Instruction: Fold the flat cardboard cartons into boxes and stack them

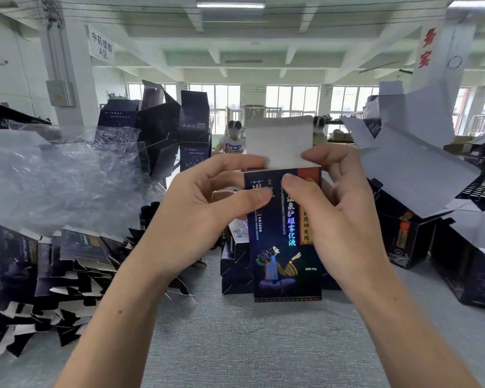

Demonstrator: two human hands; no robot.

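A tall dark blue printed cardboard carton (pixel 286 247) stands upright over the grey fabric-covered tabletop (pixel 249 345), its white top flap (pixel 280 144) raised. The left hand (pixel 207 208) curls round the carton's upper left edge, thumb on the front face. The right hand (pixel 345 219) grips the upper right edge, thumb on the front and forefinger at the flap's base. Left of the carton lies a heap of flat dark cartons (pixel 53 270); right of it stand folded dark boxes (pixel 403 239).
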